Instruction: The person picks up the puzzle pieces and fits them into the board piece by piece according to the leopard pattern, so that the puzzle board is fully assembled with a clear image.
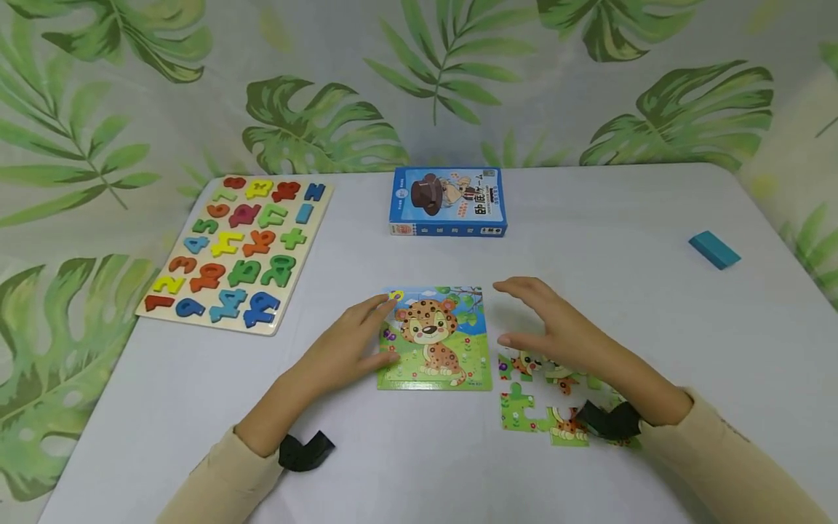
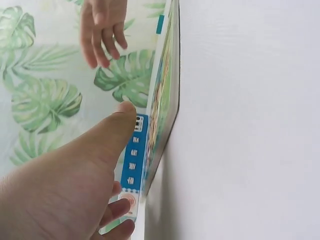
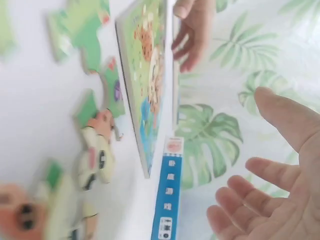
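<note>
A square puzzle board (image 1: 439, 327) with a spotted leopard cub picture lies flat in the middle of the table. Beside its left edge is my left hand (image 1: 343, 346), thumb and fingers loosely spread, fingertips overlapping the board in the head view. My right hand (image 1: 556, 320) hovers off the board's right side, thumb apart from the fingers and nothing between them. Below it lie several loose puzzle pieces (image 1: 517, 415), partly hidden by the hand and wrist. In the right wrist view these pieces (image 3: 92, 37) look blurred, with the board (image 3: 131, 65) beyond them.
A blue card-game box (image 1: 448, 200) lies behind the puzzle. At the back left is a wooden board (image 1: 284, 289) filled with coloured numbers and signs. A teal block (image 1: 715, 249) lies far right. Leaf-patterned cloth (image 1: 321, 124) hangs behind the table.
</note>
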`<action>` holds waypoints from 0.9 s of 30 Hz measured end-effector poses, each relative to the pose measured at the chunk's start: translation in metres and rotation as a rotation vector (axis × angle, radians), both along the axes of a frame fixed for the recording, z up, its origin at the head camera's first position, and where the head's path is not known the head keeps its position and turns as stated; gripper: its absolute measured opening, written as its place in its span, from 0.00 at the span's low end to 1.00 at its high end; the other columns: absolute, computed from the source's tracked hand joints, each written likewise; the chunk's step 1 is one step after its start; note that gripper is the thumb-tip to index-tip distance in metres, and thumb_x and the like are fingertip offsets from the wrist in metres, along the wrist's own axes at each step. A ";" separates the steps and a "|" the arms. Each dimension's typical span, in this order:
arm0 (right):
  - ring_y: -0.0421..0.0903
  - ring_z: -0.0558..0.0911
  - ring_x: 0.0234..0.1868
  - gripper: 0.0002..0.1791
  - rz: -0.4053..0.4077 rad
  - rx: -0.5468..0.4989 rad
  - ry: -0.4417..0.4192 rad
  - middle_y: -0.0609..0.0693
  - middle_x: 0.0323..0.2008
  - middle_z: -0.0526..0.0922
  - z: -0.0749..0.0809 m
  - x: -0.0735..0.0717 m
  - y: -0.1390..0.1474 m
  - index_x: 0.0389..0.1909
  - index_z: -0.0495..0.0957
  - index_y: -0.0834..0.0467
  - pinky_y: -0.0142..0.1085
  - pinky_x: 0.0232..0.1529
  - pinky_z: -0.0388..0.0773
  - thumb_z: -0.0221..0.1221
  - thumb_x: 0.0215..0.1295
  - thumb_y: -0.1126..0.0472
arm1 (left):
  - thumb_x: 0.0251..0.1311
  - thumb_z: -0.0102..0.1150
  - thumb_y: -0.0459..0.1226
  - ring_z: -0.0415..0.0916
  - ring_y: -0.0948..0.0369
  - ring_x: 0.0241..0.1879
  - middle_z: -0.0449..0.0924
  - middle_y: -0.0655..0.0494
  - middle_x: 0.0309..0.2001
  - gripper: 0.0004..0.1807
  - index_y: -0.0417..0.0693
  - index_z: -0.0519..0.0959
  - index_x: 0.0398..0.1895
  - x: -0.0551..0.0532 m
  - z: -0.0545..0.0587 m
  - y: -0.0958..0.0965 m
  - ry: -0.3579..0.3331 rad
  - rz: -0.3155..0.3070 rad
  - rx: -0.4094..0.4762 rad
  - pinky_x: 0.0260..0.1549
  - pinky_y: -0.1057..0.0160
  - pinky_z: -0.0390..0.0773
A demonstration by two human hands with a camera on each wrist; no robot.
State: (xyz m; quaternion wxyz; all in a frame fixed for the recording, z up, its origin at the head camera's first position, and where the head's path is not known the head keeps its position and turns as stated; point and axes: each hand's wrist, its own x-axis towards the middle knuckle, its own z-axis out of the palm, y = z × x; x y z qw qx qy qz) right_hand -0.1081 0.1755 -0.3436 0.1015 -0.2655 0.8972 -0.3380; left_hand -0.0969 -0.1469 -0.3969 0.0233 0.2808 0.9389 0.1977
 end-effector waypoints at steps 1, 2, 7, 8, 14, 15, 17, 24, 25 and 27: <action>0.55 0.58 0.62 0.39 -0.012 -0.005 0.007 0.56 0.63 0.57 0.000 0.005 0.004 0.64 0.59 0.54 0.55 0.54 0.62 0.60 0.54 0.45 | 0.53 0.54 0.57 0.51 0.53 0.64 0.51 0.50 0.67 0.44 0.49 0.51 0.69 0.004 -0.001 -0.004 -0.016 0.015 0.009 0.58 0.55 0.57; 0.54 0.60 0.61 0.39 -0.018 -0.013 0.016 0.55 0.63 0.57 0.000 0.009 0.007 0.64 0.59 0.54 0.54 0.53 0.63 0.61 0.54 0.45 | 0.53 0.55 0.57 0.51 0.53 0.64 0.51 0.50 0.67 0.45 0.48 0.51 0.69 0.008 -0.002 -0.007 -0.034 0.026 0.023 0.58 0.55 0.57; 0.53 0.64 0.57 0.39 -0.031 -0.033 0.057 0.53 0.61 0.61 -0.008 0.027 0.019 0.63 0.61 0.57 0.51 0.50 0.68 0.63 0.51 0.49 | 0.52 0.53 0.60 0.50 0.54 0.64 0.52 0.50 0.66 0.46 0.46 0.51 0.69 0.022 -0.006 -0.017 -0.090 0.047 0.074 0.58 0.55 0.57; 0.52 0.65 0.57 0.38 -0.028 -0.034 0.062 0.53 0.60 0.61 -0.011 0.029 0.020 0.62 0.61 0.58 0.50 0.49 0.68 0.64 0.51 0.49 | 0.51 0.53 0.60 0.51 0.54 0.64 0.53 0.50 0.66 0.46 0.45 0.52 0.68 0.023 -0.007 -0.017 -0.089 0.047 0.079 0.58 0.55 0.57; 0.51 0.70 0.51 0.36 -0.043 -0.012 -0.007 0.53 0.59 0.64 -0.033 0.034 0.028 0.61 0.63 0.57 0.47 0.46 0.71 0.64 0.52 0.51 | 0.52 0.55 0.58 0.54 0.55 0.62 0.59 0.52 0.63 0.43 0.46 0.57 0.66 0.023 -0.011 -0.017 -0.037 0.022 0.044 0.58 0.56 0.56; 0.51 0.70 0.51 0.36 -0.048 -0.001 -0.019 0.52 0.59 0.64 -0.036 0.034 0.029 0.61 0.63 0.56 0.47 0.47 0.71 0.63 0.52 0.50 | 0.52 0.55 0.58 0.54 0.56 0.62 0.59 0.52 0.63 0.42 0.46 0.58 0.66 0.023 -0.011 -0.017 -0.030 0.016 0.039 0.59 0.56 0.56; 0.51 0.69 0.53 0.35 -0.052 0.018 -0.025 0.52 0.58 0.65 -0.043 0.034 0.031 0.60 0.64 0.56 0.48 0.49 0.68 0.63 0.52 0.50 | 0.52 0.56 0.57 0.54 0.56 0.62 0.59 0.53 0.63 0.41 0.46 0.60 0.65 0.022 -0.012 -0.017 -0.022 0.009 0.036 0.59 0.56 0.55; 0.47 0.67 0.51 0.29 -0.006 0.082 0.056 0.49 0.51 0.69 -0.050 0.036 0.033 0.57 0.70 0.58 0.43 0.45 0.70 0.63 0.54 0.55 | 0.53 0.55 0.58 0.53 0.56 0.62 0.59 0.53 0.63 0.41 0.46 0.60 0.65 0.023 -0.012 -0.018 -0.018 -0.005 0.048 0.59 0.55 0.55; 0.47 0.67 0.49 0.28 -0.001 0.091 0.069 0.49 0.50 0.69 -0.050 0.036 0.032 0.57 0.71 0.58 0.42 0.44 0.71 0.63 0.54 0.56 | 0.53 0.54 0.58 0.53 0.56 0.62 0.59 0.53 0.63 0.41 0.46 0.60 0.65 0.023 -0.012 -0.018 -0.020 -0.007 0.049 0.59 0.55 0.55; 0.46 0.67 0.48 0.26 0.000 0.094 0.076 0.49 0.49 0.69 -0.048 0.037 0.030 0.55 0.72 0.59 0.41 0.42 0.72 0.63 0.54 0.56 | 0.52 0.55 0.58 0.53 0.56 0.63 0.59 0.53 0.63 0.41 0.46 0.60 0.66 0.024 -0.012 -0.018 -0.025 -0.009 0.052 0.59 0.54 0.55</action>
